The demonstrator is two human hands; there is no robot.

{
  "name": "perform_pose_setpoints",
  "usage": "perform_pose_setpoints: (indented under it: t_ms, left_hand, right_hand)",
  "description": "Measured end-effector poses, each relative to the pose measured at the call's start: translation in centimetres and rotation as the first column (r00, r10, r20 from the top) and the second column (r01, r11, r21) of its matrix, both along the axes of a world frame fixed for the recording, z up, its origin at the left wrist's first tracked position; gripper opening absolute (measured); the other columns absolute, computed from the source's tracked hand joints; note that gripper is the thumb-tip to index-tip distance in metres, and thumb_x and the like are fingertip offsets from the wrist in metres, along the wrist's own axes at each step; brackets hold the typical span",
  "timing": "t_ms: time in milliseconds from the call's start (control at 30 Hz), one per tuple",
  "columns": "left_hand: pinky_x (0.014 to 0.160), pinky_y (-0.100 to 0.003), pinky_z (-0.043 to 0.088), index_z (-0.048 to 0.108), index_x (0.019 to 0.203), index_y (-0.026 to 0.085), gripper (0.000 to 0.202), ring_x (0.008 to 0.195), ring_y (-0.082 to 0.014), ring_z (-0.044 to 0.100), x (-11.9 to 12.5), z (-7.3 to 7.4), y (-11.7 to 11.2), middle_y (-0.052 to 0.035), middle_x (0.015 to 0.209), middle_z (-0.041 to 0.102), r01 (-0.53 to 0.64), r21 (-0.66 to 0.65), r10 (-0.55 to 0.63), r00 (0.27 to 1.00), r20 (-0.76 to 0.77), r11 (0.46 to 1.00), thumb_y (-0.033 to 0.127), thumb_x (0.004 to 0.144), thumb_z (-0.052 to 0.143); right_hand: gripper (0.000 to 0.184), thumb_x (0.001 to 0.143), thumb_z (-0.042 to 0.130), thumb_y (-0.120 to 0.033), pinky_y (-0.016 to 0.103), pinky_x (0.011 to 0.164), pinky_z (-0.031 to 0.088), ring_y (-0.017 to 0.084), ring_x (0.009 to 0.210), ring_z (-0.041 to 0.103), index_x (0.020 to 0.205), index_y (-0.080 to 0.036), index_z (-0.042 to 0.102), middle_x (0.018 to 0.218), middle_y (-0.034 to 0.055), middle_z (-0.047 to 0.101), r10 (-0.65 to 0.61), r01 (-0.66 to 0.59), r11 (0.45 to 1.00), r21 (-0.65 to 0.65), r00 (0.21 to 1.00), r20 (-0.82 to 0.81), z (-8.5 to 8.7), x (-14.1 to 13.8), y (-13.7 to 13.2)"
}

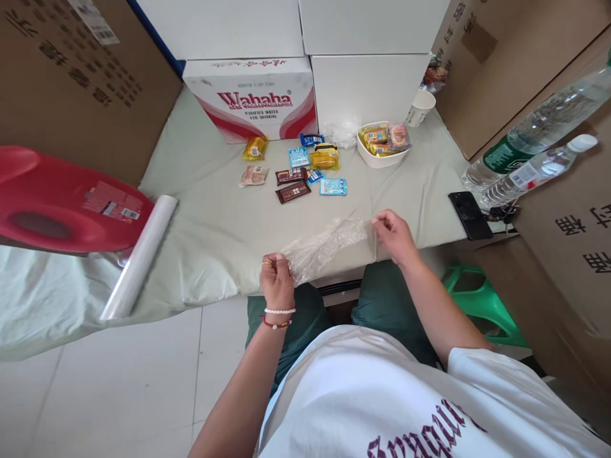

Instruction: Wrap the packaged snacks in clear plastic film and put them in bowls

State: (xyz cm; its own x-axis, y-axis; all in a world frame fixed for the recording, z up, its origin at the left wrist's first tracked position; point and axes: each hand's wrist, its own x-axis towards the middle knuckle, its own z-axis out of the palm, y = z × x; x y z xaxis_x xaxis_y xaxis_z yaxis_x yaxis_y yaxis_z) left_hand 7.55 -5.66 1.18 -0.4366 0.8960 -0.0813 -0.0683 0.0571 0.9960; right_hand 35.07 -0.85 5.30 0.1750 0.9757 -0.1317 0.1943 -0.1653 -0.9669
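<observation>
A crumpled sheet of clear plastic film (pixel 329 245) stretches between my two hands at the table's front edge. My left hand (pixel 277 277) is closed on its left end, with the fingers curled in. At the other end my right hand (pixel 392 234) pinches the film between thumb and fingers. Beyond it lie several wrapped snacks: brown packets (pixel 293 191), pale blue packets (pixel 333 186), yellow packets (pixel 325 158) and a pinkish packet (pixel 253 175). A white bowl (pixel 382 160) with more wrapped snacks stands behind my right hand.
A roll of film (pixel 140 257) lies at the left by a red jug (pixel 71 203). White boxes (pixel 252 95) line the back. On the right are a phone (pixel 470 215), plastic bottles (pixel 537 168) and a paper cup (pixel 421 107). A green stool (pixel 487 305) stands below the table.
</observation>
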Motion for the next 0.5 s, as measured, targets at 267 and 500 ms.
perform_pose_setpoints:
  t_ms: [267,500]
  left_hand:
    - [0.071,-0.028,0.050,0.060,0.092,0.023,0.036,0.073,-0.0134,0.062,1.8,-0.5,-2.0,-0.0007,0.083,0.065,0.133,0.105,-0.098,0.951,-0.292,0.985,0.058,0.098,0.062]
    - [0.087,-0.034,0.057,0.052,0.093,0.023,0.040,0.096,-0.0175,0.073,-0.4,-0.6,-0.7,-0.0021,0.102,0.071,-0.009,-0.038,0.019,0.960,0.278,0.999,0.048,0.080,0.080]
  right_hand:
    - [0.032,0.080,0.075,-0.050,0.027,0.063,0.041,0.014,0.067,0.053,0.087,-0.022,0.060,0.070,-0.0043,0.057,0.313,-0.315,0.939,-0.136,0.949,-0.035,-3.3,-10.0,-2.5]
    - [0.027,0.076,0.073,-0.044,0.023,0.049,0.033,0.010,0.054,0.042,0.080,-0.023,0.057,0.063,-0.0075,0.048,0.235,-0.318,0.928,-0.196,0.905,-0.354,-3.5,-8.0,-2.2]
